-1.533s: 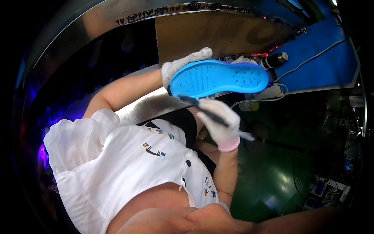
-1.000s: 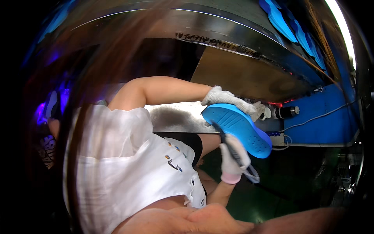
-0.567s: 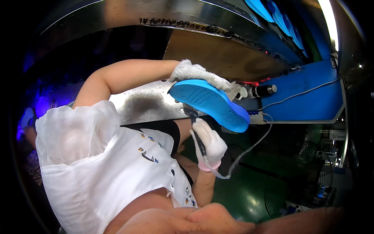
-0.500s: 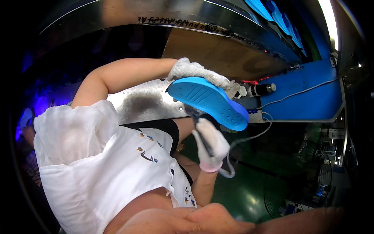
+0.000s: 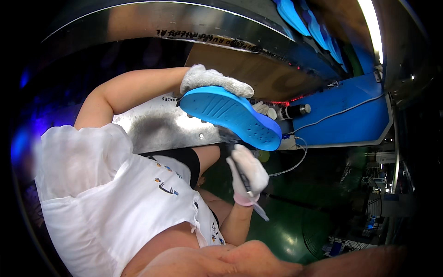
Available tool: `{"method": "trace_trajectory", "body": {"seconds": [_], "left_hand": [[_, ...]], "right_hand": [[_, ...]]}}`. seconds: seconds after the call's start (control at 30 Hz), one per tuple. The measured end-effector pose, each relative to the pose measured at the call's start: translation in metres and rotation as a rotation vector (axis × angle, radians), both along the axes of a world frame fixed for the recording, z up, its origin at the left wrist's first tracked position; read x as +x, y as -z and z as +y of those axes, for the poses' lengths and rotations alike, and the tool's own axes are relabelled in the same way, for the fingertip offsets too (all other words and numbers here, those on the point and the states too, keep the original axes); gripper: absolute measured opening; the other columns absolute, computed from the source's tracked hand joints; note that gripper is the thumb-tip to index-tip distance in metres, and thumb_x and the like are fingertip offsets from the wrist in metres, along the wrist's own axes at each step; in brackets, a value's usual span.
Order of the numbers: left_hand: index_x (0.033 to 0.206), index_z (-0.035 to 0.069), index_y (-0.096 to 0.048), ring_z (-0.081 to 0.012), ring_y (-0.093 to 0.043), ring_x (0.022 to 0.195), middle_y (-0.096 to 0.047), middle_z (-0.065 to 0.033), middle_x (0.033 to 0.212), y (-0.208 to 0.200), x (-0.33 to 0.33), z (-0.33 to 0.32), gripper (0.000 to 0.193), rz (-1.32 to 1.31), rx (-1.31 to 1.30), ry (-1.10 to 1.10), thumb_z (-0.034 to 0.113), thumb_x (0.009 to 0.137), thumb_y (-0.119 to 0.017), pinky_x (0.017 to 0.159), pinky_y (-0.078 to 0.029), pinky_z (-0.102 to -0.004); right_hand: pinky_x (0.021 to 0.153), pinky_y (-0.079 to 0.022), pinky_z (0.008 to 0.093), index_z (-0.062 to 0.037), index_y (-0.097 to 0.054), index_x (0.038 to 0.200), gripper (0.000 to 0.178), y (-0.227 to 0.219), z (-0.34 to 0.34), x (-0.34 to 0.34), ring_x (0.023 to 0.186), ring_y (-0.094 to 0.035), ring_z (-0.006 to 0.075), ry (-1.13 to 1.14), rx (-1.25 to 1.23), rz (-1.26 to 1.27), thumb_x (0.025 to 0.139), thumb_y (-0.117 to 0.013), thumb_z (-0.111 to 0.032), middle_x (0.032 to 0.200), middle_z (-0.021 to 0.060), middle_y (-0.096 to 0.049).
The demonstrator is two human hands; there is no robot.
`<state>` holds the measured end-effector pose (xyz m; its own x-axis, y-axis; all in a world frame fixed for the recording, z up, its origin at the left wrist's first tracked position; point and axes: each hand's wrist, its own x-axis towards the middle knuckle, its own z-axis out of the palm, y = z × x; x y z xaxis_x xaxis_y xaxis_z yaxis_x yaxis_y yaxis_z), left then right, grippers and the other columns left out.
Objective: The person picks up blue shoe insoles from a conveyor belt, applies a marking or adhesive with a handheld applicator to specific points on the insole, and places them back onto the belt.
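My left hand [image 5: 214,82], in a pale knitted glove, is closed on the far edge of a blue shoe sole [image 5: 230,115]. The sole is tilted so its grooved, dotted face shows; the hand's fingertips are hidden behind it. Below the sole, my right hand [image 5: 251,171], in a white glove with a pink cuff, is closed around a slim black tool [image 5: 243,177] with a pale tube at its rear end. The tool's front end is blurred and lies by the sole's near edge; whether it touches cannot be told.
Behind the sole lies a shiny metal worktop [image 5: 157,127]. A dark bottle with a silver cap [image 5: 295,111] and a white cup [image 5: 272,113] stand at right, beside a blue board [image 5: 341,122] crossed by a grey cable. More blue soles [image 5: 318,32] rest above; a brown panel [image 5: 221,60] stands behind.
The whole view has shifted, so the scene sits further left. Relative to the sole, my right hand and the tool have moved right along its near edge. The left hand keeps its hold.
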<state>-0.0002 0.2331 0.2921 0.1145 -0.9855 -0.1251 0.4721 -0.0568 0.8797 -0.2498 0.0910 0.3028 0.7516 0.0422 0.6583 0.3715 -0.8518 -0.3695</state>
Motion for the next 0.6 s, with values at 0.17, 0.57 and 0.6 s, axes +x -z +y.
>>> {"method": "trace_trajectory", "body": {"seconds": [0.17, 0.57, 0.6], "left_hand": [[0.131, 0.004, -0.05, -0.0274, -0.067, 0.083, -0.065, -0.0181, 0.105, -0.022, -0.01, 0.012, 0.074, 0.094, -0.084, -0.004, 0.066, 0.091, -0.044, 0.065, -0.058, -0.0374], [0.127, -0.008, -0.041, -0.0322, -0.068, 0.082, -0.06, -0.0248, 0.105, -0.104, -0.001, 0.015, 0.085, 0.563, -0.612, -0.645, 0.062, 0.084, -0.063, 0.069, -0.063, -0.0374], [0.125, -0.013, -0.04, -0.0317, -0.068, 0.08, -0.06, -0.0249, 0.102, -0.096, 0.0, 0.009, 0.088, 0.418, -0.494, -0.633, 0.056, 0.08, -0.071, 0.068, -0.063, -0.0366]], "right_hand": [[0.07, -0.055, 0.032, -0.0013, -0.071, 0.095, 0.029, 0.009, -0.007, 0.002, 0.081, -0.071, 0.0295, -0.124, 0.149, 0.008, 0.068, -0.08, 0.004, 0.097, 0.0179, -0.072], [0.085, -0.054, 0.037, 0.0027, -0.062, 0.102, 0.033, 0.031, -0.004, -0.004, 0.095, -0.067, 0.0276, -0.031, 0.507, -0.112, 0.072, -0.068, 0.013, 0.106, 0.0217, -0.068], [0.085, -0.055, 0.0363, 0.0032, -0.062, 0.103, 0.032, 0.034, -0.004, -0.005, 0.095, -0.067, 0.0271, 0.007, 0.539, -0.131, 0.072, -0.067, 0.014, 0.106, 0.0212, -0.068]]}}
